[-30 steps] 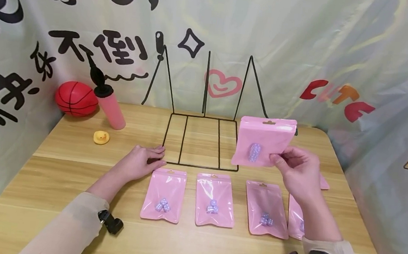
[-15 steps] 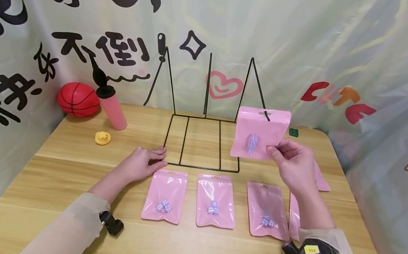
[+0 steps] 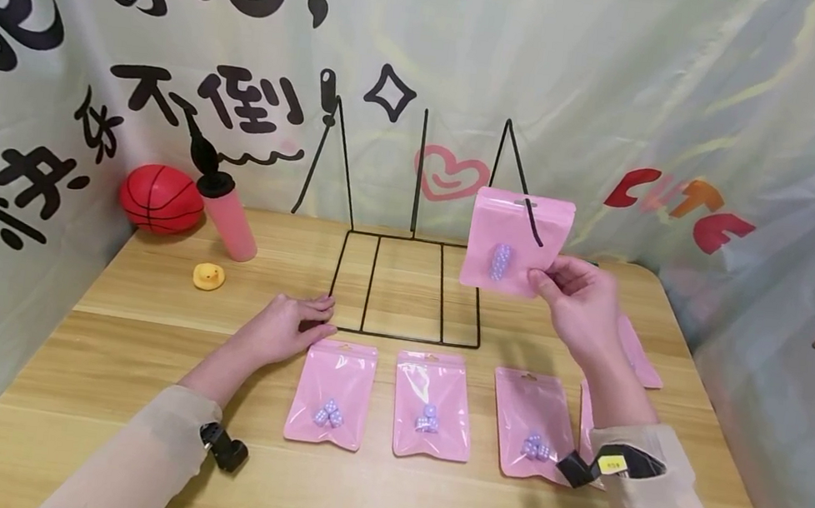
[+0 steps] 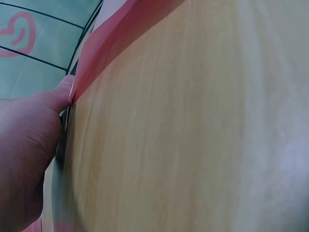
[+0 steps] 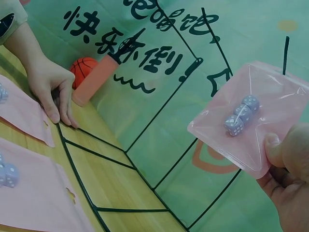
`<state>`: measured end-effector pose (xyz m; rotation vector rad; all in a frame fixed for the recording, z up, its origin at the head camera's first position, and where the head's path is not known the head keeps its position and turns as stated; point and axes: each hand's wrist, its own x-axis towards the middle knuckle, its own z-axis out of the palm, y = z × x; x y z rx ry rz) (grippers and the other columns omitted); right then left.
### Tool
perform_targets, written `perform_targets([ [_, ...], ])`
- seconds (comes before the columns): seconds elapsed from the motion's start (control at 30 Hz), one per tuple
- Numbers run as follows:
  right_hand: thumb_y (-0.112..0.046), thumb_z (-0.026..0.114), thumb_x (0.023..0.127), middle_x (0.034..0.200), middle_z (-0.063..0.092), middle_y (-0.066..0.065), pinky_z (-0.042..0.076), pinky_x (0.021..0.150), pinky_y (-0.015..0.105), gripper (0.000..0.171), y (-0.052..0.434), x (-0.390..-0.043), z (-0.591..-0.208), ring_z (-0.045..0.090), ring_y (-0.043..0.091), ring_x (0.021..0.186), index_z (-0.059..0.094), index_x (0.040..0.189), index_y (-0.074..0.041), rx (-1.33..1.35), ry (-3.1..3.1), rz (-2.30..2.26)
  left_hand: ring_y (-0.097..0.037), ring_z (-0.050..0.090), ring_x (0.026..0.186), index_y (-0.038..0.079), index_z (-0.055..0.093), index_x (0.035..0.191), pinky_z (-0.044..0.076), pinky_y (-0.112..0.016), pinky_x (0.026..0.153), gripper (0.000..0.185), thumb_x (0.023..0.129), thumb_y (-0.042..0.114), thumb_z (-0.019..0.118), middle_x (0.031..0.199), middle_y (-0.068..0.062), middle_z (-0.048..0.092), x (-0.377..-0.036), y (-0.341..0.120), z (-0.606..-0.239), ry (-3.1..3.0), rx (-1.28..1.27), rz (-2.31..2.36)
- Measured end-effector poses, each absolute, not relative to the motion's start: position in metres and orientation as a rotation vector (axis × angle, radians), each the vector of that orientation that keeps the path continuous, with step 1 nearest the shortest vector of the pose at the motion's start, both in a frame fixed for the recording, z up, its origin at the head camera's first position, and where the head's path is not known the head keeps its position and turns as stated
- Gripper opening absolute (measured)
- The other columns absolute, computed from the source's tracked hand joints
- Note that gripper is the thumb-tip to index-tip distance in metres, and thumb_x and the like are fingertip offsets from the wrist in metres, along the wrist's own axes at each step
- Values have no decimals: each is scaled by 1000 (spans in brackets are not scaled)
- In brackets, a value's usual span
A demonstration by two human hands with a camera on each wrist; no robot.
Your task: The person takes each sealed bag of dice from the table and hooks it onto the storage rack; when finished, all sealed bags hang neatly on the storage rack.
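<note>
Pink pouch (image 3: 518,241) of dice held up at the wire rack (image 3: 414,230) by the right hand (image 3: 582,307).

Right-hand fingers (image 3: 543,285) and thumb pinch the pouch's lower right corner, so the pouch stands upright above and to the left of them, clear of the worktop (image 3: 139,358); its top edge overlaps the rack's right-hand slanted wire, and whether the wire passes through the hang hole cannot be told. Lilac dice (image 3: 500,261) sit stacked in the pouch's middle. Left hand (image 3: 286,328) lies flat on the worktop, fingers straight, tips at the rack's front left corner and just above the leftmost of the flat pouches (image 3: 331,392). More such pouches lie in a row toward the right sleeve (image 3: 651,500). Farther left stand a red ball (image 3: 160,198), a pink pump (image 3: 227,212) and a yellow duck (image 3: 209,275).
</note>
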<state>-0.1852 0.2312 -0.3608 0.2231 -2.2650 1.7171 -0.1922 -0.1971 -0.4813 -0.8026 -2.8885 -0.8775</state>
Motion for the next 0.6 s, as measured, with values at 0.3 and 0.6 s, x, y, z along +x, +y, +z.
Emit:
perform_targets([
  [0.3, 3, 73, 98, 86, 76, -1, 57, 70, 19, 13, 229, -206, -359, 67, 10, 77, 72, 105, 14, 250, -2250, 1717, -28, 57, 136, 3, 74, 129, 42, -49, 116, 39, 100, 28, 78, 143, -13, 62, -193, -199, -483, -2884, -803, -910],
  [0.6, 2, 72, 99, 84, 76, -5, 54, 66, 18, 9, 225, -224, -356, 65, 8, 75, 72, 102, 10, 203, -2222, 1773, -27, 57, 136, 3, 74, 129, 43, -48, 115, 39, 100, 28, 79, 143, -12, 62, -195, -200, -485, -2871, -812, -908],
])
